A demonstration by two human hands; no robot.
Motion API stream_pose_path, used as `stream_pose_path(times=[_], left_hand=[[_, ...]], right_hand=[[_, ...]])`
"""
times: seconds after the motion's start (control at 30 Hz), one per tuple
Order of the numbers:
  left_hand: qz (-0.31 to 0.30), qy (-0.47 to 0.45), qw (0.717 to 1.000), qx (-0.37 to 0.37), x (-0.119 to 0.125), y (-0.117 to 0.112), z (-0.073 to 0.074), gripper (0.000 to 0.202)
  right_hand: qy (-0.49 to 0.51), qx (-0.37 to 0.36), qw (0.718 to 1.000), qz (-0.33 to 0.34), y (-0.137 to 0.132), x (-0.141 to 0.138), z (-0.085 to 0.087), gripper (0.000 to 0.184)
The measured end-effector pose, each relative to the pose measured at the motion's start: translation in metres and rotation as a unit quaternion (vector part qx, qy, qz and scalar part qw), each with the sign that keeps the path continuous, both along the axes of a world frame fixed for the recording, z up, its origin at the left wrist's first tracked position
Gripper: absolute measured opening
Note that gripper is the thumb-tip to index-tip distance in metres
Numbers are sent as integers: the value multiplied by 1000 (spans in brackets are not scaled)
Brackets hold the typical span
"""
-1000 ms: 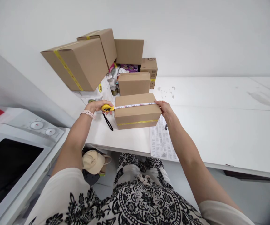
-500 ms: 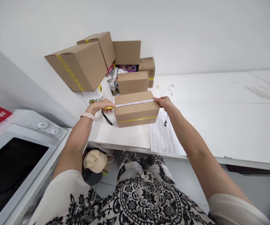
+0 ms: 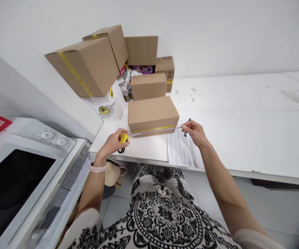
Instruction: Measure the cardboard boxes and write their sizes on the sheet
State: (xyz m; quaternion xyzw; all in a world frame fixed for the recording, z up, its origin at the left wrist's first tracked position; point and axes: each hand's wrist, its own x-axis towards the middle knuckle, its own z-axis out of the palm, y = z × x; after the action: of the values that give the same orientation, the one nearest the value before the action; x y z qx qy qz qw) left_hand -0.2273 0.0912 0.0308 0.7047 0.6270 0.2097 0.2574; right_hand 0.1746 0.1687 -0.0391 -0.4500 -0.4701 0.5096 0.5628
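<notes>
My left hand [image 3: 112,143] is closed around the yellow tape measure case [image 3: 123,138], in front of the left end of a brown cardboard box [image 3: 151,111] on the white table [image 3: 242,138]. My right hand [image 3: 194,131] pinches the end of the tape [image 3: 154,130] just right of the box. The tape runs stretched along the box's front face, near a yellow strip of sealing tape. A black strap hangs from the case.
A printed sheet [image 3: 181,148] lies at the table's front edge with a dark pen [image 3: 187,126] on it. More cardboard boxes [image 3: 87,67] and small packages are stacked at the back left against the wall. A white appliance [image 3: 22,166] stands to my left.
Both hands have come off the box's top and moved toward me, carrying the stretched tape down to the box's front face.
</notes>
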Motion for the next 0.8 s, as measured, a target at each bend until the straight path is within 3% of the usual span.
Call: stream_pose_path(times=[0.13, 0.3, 0.8], left_hand=[[7, -31, 999, -1, -4, 20, -29, 70], [4, -90, 996, -16, -11, 40, -42, 66], [-18, -127, 991, -42, -9, 53, -43, 60]], right_hand=[[22, -17, 999, -38, 9, -10, -20, 39], [31, -41, 996, -73, 23, -19, -30, 35], [60, -10, 992, -109, 44, -29, -51, 34]])
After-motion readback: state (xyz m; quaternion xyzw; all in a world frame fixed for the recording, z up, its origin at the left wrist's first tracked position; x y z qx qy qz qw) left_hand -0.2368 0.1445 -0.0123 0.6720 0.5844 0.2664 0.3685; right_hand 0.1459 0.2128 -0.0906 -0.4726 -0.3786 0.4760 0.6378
